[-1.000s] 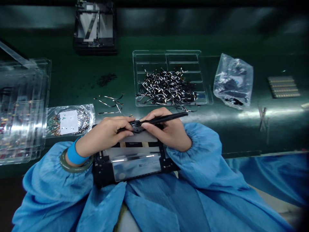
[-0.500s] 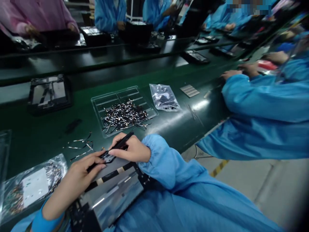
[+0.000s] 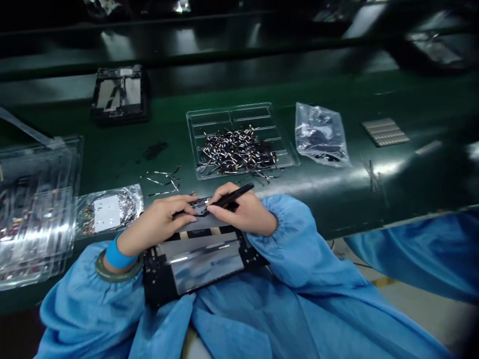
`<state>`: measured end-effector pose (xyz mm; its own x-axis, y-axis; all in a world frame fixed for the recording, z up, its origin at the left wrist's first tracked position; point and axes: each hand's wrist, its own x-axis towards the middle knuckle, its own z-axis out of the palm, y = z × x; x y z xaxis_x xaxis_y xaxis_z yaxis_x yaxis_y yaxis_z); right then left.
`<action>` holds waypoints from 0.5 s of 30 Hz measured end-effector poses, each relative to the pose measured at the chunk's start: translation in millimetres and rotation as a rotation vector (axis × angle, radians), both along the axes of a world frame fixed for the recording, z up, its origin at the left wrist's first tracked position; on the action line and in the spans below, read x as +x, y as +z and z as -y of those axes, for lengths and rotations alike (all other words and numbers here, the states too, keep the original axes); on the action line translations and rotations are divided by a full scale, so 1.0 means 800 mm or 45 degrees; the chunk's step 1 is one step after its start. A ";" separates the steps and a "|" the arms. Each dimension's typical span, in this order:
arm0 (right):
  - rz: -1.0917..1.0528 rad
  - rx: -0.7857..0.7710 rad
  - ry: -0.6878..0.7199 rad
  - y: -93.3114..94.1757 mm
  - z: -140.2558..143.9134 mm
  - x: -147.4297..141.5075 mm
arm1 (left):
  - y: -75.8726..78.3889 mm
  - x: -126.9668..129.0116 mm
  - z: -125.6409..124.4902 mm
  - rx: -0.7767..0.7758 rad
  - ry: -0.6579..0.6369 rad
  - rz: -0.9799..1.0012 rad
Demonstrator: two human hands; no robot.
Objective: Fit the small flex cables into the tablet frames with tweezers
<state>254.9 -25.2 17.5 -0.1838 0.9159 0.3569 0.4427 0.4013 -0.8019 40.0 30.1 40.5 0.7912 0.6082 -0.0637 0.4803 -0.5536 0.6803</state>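
Observation:
A black device frame [image 3: 198, 264] with a shiny panel rests against my lap and the bench edge. My left hand [image 3: 159, 222] presses its fingers on the frame's top edge, pinching a small dark part [image 3: 199, 205] there. My right hand [image 3: 245, 212] grips black tweezers [image 3: 232, 195], whose tip meets that same part beside my left fingertips. Both sleeves are blue; a green bangle and blue cuff sit on my left wrist.
A clear tray [image 3: 239, 112] heaped with thin flex cables lies beyond my hands. Loose cables [image 3: 162, 179], two plastic bags [image 3: 322, 134] [image 3: 107, 207], a stack of clear trays [image 3: 33, 209], another device frame [image 3: 119, 94] and a ribbed pad [image 3: 385, 132] sit on the green belt. A blue sleeve [image 3: 430, 254] shows at right.
The camera swung up and right toward co-workers, then back down onto the bench. My hands stayed on the frame's top edge with the tweezers.

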 end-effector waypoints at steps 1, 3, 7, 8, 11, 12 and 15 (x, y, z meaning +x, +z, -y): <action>0.010 0.005 0.018 0.000 0.000 0.000 | 0.000 0.000 0.000 -0.001 -0.003 -0.001; 0.024 0.008 0.037 -0.001 -0.001 -0.001 | 0.001 0.000 0.001 -0.003 -0.010 0.000; 0.044 0.031 0.074 -0.003 -0.001 -0.001 | -0.001 -0.001 0.001 0.003 -0.020 0.009; 0.049 0.045 0.080 -0.003 -0.001 0.000 | -0.002 -0.002 0.001 0.011 -0.023 0.011; 0.057 0.061 0.075 -0.002 0.000 0.000 | -0.003 -0.003 0.000 0.034 -0.033 0.020; 0.050 0.047 0.053 -0.001 0.000 0.000 | -0.003 -0.003 0.000 0.039 -0.038 0.024; 0.001 -0.015 -0.051 0.001 -0.004 -0.003 | -0.002 -0.002 0.000 0.051 -0.048 0.033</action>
